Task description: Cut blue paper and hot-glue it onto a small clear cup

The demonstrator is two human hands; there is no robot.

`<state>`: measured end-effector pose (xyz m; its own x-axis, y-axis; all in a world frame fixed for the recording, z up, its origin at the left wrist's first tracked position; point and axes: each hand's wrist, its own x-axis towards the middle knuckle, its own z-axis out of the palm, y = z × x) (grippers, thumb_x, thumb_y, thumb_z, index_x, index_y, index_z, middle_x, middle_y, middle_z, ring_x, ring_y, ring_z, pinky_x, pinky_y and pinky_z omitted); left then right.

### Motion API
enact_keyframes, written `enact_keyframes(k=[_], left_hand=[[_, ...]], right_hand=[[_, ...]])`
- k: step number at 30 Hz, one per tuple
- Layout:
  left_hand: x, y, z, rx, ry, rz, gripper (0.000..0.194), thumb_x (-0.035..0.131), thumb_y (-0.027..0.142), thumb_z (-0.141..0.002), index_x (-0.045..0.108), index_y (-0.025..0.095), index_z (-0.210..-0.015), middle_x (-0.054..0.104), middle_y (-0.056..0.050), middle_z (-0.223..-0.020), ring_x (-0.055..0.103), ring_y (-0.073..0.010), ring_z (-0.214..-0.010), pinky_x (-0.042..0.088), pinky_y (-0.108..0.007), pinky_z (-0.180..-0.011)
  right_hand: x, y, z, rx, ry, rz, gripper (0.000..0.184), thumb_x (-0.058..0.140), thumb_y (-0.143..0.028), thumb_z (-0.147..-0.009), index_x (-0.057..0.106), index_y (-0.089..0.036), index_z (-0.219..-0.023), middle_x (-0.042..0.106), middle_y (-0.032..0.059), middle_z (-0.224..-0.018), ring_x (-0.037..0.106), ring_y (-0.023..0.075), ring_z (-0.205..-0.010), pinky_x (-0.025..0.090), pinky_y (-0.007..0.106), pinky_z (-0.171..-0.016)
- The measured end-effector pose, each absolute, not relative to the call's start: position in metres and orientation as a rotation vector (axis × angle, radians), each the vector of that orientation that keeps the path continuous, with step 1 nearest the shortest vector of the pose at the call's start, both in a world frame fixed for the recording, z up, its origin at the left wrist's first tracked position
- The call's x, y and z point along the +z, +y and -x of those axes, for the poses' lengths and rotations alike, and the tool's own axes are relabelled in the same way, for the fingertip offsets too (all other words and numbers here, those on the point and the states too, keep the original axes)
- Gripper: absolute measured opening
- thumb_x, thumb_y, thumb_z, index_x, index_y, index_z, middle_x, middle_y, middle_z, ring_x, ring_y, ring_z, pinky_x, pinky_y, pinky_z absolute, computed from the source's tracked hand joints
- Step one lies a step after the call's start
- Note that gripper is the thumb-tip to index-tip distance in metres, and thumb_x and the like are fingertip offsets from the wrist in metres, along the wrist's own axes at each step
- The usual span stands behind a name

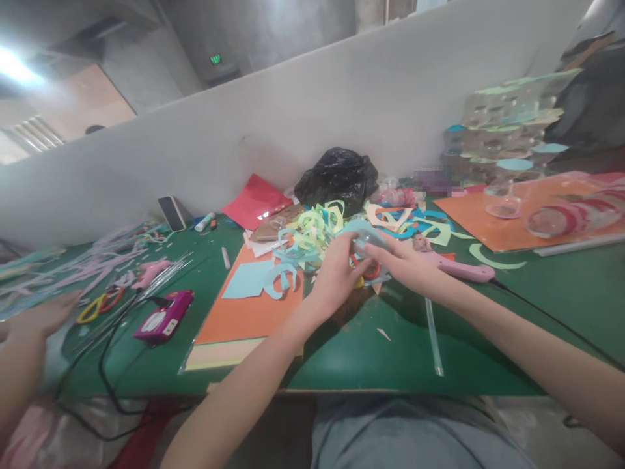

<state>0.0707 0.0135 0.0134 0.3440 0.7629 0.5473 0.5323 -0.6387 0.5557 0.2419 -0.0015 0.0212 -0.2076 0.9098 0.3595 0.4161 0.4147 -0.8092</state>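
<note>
Between my two hands, above the table, is a clear, rounded plastic piece [367,242] with light blue paper [360,226] at its far side. My left hand [336,264] closes on its left side, and my right hand [407,257] grips it from the right, fingers bent inward. Whether it is a cup or a bottle end cannot be made out. Below it, partly hidden, lie scissors with red and yellow handles [374,268]. Close to my right hand rests a pink glue gun [466,267] with a black cord. Green and blue paper scraps [312,231] are heaped just beyond.
Orange sheets [234,312] lie left of centre. A black plastic bag [336,179] sits by the partition. Clear plastic pieces with paper discs [512,124] are stacked at right. A purple box [166,317] with cords and another person's hand [41,316] are at left.
</note>
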Motion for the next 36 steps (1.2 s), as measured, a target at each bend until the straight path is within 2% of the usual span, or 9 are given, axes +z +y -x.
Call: enact_keyframes(k=[3,8,15,18,21,24,26,31,36], left_hand=[[0.015,0.015,-0.072,1.160,1.149,-2.200,0.038,0.065,0.021,-0.086,0.053,0.018,-0.122,0.063,-0.007,-0.106,0.060,-0.0197,-0.095,0.049,-0.038,-0.090],[0.023,0.017,-0.077,1.067,0.916,-1.676,0.042,0.056,0.020,-0.082,0.056,0.020,-0.125,0.065,-0.010,-0.122,0.064,-0.0195,-0.100,0.053,-0.034,-0.085],[0.033,0.015,-0.083,1.070,0.602,-1.150,0.043,0.061,0.049,-0.088,0.066,0.019,-0.119,0.072,-0.010,-0.115,0.064,-0.0271,-0.118,0.052,-0.040,-0.098],[0.030,0.015,-0.083,1.123,0.669,-1.157,0.039,0.068,0.044,-0.087,0.067,0.021,-0.119,0.072,-0.009,-0.119,0.063,-0.0264,-0.122,0.049,-0.039,-0.103],[0.027,0.016,-0.081,1.183,0.756,-1.162,0.035,0.072,0.040,-0.086,0.069,0.023,-0.116,0.072,-0.007,-0.123,0.064,-0.0242,-0.120,0.048,-0.038,-0.105],[0.028,0.017,-0.079,1.228,0.782,-1.122,0.030,0.071,0.039,-0.086,0.070,0.022,-0.110,0.072,-0.007,-0.122,0.067,-0.0219,-0.114,0.049,-0.035,-0.101],[0.028,0.019,-0.077,1.261,0.819,-1.087,0.030,0.071,0.038,-0.086,0.069,0.021,-0.111,0.073,-0.008,-0.120,0.068,-0.0210,-0.108,0.052,-0.033,-0.095],[0.025,0.030,-0.067,1.438,0.932,-1.116,0.037,0.072,0.038,-0.083,0.065,0.019,-0.114,0.074,-0.008,-0.113,0.070,-0.0216,-0.101,0.053,-0.033,-0.089],[0.025,0.035,-0.059,1.542,0.990,-1.173,0.035,0.071,0.035,-0.082,0.063,0.021,-0.114,0.073,-0.009,-0.118,0.069,-0.0230,-0.106,0.052,-0.037,-0.097]], right_hand=[[0.019,-0.001,-0.240,0.654,-1.807,1.214,0.055,0.047,-0.048,-0.099,0.048,-0.030,-0.152,0.059,0.0083,-0.147,0.054,0.0336,-0.137,0.047,0.055,-0.112],[0.011,0.005,-0.244,0.293,-1.992,1.151,0.061,0.045,-0.026,-0.098,0.037,-0.018,-0.157,0.036,0.0145,-0.164,0.033,0.0304,-0.152,0.033,0.056,-0.122],[0.004,0.013,-0.253,-0.234,-2.187,0.956,0.079,0.041,0.002,-0.081,0.036,-0.018,-0.157,0.041,0.0125,-0.162,0.027,0.0257,-0.155,0.028,0.054,-0.126],[0.006,0.011,-0.250,-0.283,-2.216,0.944,0.072,0.043,-0.003,-0.086,0.038,-0.019,-0.156,0.042,0.0114,-0.161,0.027,0.0261,-0.154,0.029,0.055,-0.125],[0.010,0.005,-0.245,-0.279,-2.245,0.946,0.058,0.050,-0.022,-0.097,0.040,-0.017,-0.154,0.043,0.0125,-0.160,0.030,0.0274,-0.153,0.028,0.054,-0.125],[0.014,-0.002,-0.240,-0.268,-2.234,0.945,0.059,0.053,-0.040,-0.100,0.040,-0.016,-0.153,0.044,0.0139,-0.160,0.032,0.0287,-0.152,0.028,0.054,-0.125],[0.016,-0.005,-0.238,-0.259,-2.179,0.949,0.056,0.052,-0.043,-0.101,0.044,-0.015,-0.149,0.046,0.0161,-0.157,0.036,0.0304,-0.150,0.032,0.054,-0.122],[0.016,-0.004,-0.234,-0.202,-2.005,1.160,0.031,0.049,-0.039,-0.102,0.062,-0.017,-0.118,0.067,0.0170,-0.122,0.059,0.0325,-0.118,0.048,0.048,-0.098],[0.018,0.001,-0.223,-0.078,-2.354,1.489,0.035,0.055,-0.044,-0.099,0.067,-0.011,-0.103,0.071,0.0152,-0.100,0.064,0.0322,-0.099,0.048,0.041,-0.087]])
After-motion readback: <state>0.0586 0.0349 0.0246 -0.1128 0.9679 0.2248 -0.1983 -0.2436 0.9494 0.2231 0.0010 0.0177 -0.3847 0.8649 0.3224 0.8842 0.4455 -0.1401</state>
